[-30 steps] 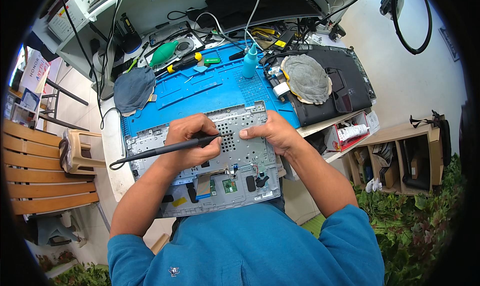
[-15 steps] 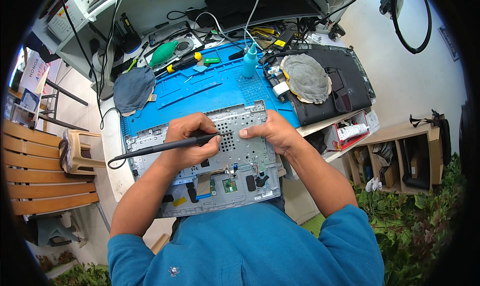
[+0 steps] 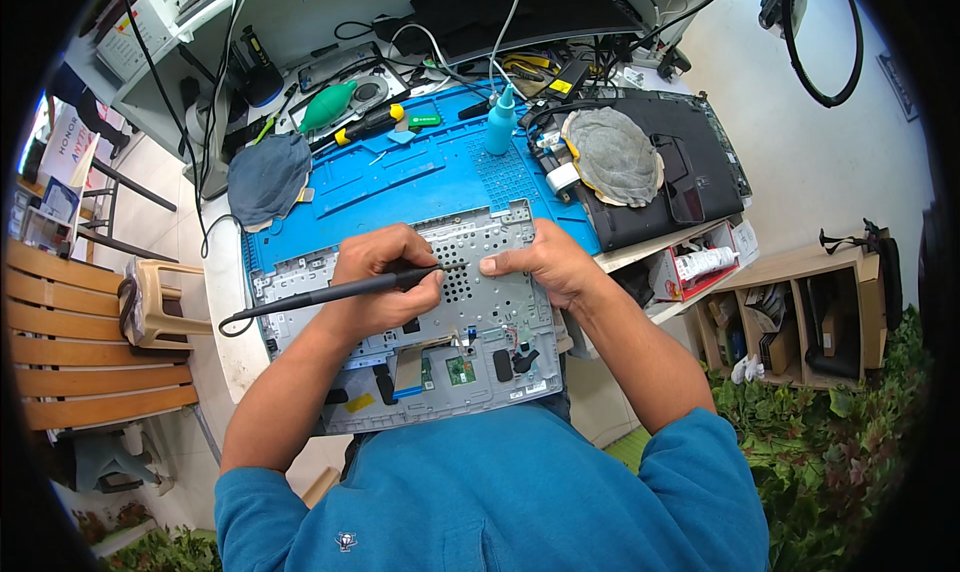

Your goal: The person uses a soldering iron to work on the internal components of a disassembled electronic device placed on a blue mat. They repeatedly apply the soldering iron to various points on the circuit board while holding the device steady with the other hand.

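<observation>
My left hand (image 3: 385,282) is closed around a black pen-shaped tool (image 3: 320,294) with a cord at its back end; the tip rests at the perforated area of a grey metal laptop chassis panel (image 3: 478,367). My right hand (image 3: 545,267) grips that panel's right side, thumb on the face, other fingers hidden beneath. The panel carries small green boards, a ribbon cable and black pads. Behind it lies a blue work mat (image 3: 370,192) with a light-blue squeeze bottle (image 3: 500,127) standing on it.
Cloth pads (image 3: 268,177) lie left and atop a black device (image 3: 685,137) at right. A green blower (image 3: 325,107), screwdrivers and cables crowd the back. A plastic stool (image 3: 160,302) and slatted bench flank the left, shelves (image 3: 800,332) the right. Another person's leg (image 3: 95,112) shows upper left.
A person's dark-clad leg and shoe have appeared at the upper left. My hands, tool and panel stay almost exactly where they were.
</observation>
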The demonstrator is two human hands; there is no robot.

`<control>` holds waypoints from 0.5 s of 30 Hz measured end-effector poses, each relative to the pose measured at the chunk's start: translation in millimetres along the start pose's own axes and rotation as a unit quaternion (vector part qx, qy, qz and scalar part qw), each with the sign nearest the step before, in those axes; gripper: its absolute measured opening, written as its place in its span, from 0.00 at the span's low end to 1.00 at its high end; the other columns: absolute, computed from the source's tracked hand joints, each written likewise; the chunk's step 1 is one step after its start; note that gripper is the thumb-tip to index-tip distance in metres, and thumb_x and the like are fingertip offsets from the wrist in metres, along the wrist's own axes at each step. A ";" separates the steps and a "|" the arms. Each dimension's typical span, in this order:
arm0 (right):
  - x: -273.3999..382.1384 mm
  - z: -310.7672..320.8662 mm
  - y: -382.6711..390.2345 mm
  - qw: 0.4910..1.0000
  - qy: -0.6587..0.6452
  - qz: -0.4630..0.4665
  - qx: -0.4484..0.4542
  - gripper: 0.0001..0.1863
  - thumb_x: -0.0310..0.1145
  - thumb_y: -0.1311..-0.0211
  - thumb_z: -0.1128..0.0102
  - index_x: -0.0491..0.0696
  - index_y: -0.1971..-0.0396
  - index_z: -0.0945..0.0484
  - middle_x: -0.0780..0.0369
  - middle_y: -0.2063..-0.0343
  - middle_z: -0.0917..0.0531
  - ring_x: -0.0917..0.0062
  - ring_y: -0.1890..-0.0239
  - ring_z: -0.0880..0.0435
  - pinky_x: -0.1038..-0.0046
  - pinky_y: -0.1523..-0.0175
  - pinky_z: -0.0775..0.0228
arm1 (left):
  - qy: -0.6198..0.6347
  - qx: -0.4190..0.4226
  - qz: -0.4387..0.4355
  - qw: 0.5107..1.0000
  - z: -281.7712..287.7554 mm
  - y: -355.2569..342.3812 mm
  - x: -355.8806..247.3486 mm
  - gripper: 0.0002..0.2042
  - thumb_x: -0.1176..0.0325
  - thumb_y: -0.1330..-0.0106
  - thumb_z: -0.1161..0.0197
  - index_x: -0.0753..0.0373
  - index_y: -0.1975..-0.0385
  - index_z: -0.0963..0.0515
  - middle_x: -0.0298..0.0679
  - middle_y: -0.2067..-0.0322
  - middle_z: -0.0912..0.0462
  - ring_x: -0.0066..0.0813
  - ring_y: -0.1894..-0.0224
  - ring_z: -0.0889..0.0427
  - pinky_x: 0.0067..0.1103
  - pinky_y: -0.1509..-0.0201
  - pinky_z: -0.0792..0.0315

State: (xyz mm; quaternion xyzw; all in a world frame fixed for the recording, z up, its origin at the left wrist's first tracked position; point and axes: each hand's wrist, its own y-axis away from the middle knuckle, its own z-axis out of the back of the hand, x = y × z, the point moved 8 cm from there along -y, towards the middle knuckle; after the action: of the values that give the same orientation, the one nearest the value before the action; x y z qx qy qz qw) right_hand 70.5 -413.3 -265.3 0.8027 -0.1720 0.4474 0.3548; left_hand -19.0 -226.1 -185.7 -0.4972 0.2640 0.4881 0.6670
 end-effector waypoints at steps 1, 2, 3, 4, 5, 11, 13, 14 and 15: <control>0.2 -0.2 0.2 1.000 -0.001 -0.001 0.001 0.25 0.21 0.46 0.20 0.37 0.47 0.13 0.52 0.53 0.07 0.66 0.55 0.05 0.62 0.45 0.12 | -0.003 0.001 -0.002 1.000 -0.1 -0.6 -0.8 0.08 0.77 0.45 0.23 0.66 0.70 0.17 0.40 0.71 0.13 0.25 0.71 0.16 0.22 0.68 0.25; 0.4 -0.3 0.5 1.000 -0.001 -0.001 0.001 0.25 0.21 0.46 0.20 0.37 0.46 0.13 0.52 0.53 0.07 0.66 0.55 0.05 0.62 0.45 0.12 | -0.006 0.002 -0.004 1.000 -0.3 -1.1 -1.4 0.08 0.77 0.45 0.23 0.66 0.71 0.17 0.40 0.71 0.13 0.25 0.71 0.16 0.22 0.68 0.25; 0.6 -0.5 0.8 1.000 -0.002 -0.002 0.002 0.25 0.21 0.46 0.20 0.37 0.46 0.13 0.52 0.53 0.07 0.66 0.55 0.05 0.62 0.45 0.12 | -0.003 -0.001 -0.009 1.000 -0.3 -1.4 -1.4 0.08 0.76 0.44 0.23 0.66 0.71 0.17 0.39 0.71 0.12 0.24 0.72 0.16 0.21 0.68 0.25; 0.7 -0.7 0.9 1.000 0.000 -0.003 0.000 0.25 0.21 0.46 0.21 0.37 0.46 0.13 0.52 0.53 0.07 0.66 0.55 0.05 0.62 0.45 0.12 | 0.000 -0.004 -0.014 1.000 -0.3 -1.2 -0.7 0.07 0.76 0.43 0.23 0.66 0.71 0.17 0.39 0.72 0.12 0.23 0.72 0.16 0.21 0.69 0.25; 0.9 -0.9 1.1 1.000 0.001 -0.005 -0.001 0.25 0.21 0.46 0.21 0.37 0.46 0.14 0.52 0.53 0.07 0.66 0.55 0.05 0.62 0.45 0.12 | 0.002 -0.007 -0.019 1.000 0.0 -1.0 -0.8 0.07 0.75 0.42 0.23 0.65 0.71 0.17 0.38 0.72 0.12 0.22 0.73 0.17 0.21 0.69 0.24; -0.1 -0.1 0.0 1.000 -0.004 0.002 0.000 0.25 0.21 0.46 0.21 0.37 0.46 0.13 0.51 0.52 0.07 0.66 0.55 0.05 0.61 0.44 0.12 | 0.003 -0.006 -0.015 1.000 0.2 -1.7 -2.9 0.06 0.76 0.41 0.24 0.66 0.72 0.18 0.38 0.72 0.12 0.22 0.72 0.17 0.21 0.69 0.25; -0.4 0.0 -0.8 1.000 -0.005 0.004 0.003 0.25 0.21 0.46 0.21 0.37 0.46 0.13 0.51 0.52 0.07 0.66 0.55 0.05 0.61 0.44 0.12 | 0.020 0.008 -0.004 1.000 2.1 0.4 2.7 0.07 0.75 0.39 0.23 0.66 0.66 0.16 0.38 0.70 0.11 0.22 0.70 0.15 0.21 0.67 0.23; -0.6 0.3 -1.4 1.000 -0.006 0.004 0.004 0.25 0.21 0.47 0.21 0.37 0.45 0.13 0.51 0.52 0.07 0.66 0.54 0.05 0.61 0.44 0.12 | 0.028 0.015 0.001 1.000 2.5 0.9 4.2 0.08 0.75 0.37 0.22 0.67 0.63 0.15 0.39 0.69 0.11 0.22 0.69 0.14 0.22 0.65 0.21; -0.5 0.3 -1.5 1.000 -0.006 0.004 0.005 0.26 0.21 0.47 0.21 0.37 0.45 0.13 0.51 0.52 0.07 0.66 0.54 0.05 0.62 0.44 0.12 | 0.075 -0.010 0.027 0.997 3.2 2.4 6.7 0.09 0.74 0.35 0.23 0.66 0.59 0.15 0.39 0.67 0.10 0.23 0.67 0.13 0.22 0.63 0.20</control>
State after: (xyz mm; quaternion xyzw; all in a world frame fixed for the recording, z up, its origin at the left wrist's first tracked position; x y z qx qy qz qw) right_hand 71.3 -412.5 -266.4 0.8066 -0.1755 0.4448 0.3476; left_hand -19.0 -220.5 -191.0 -0.5318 0.3215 0.4696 0.6271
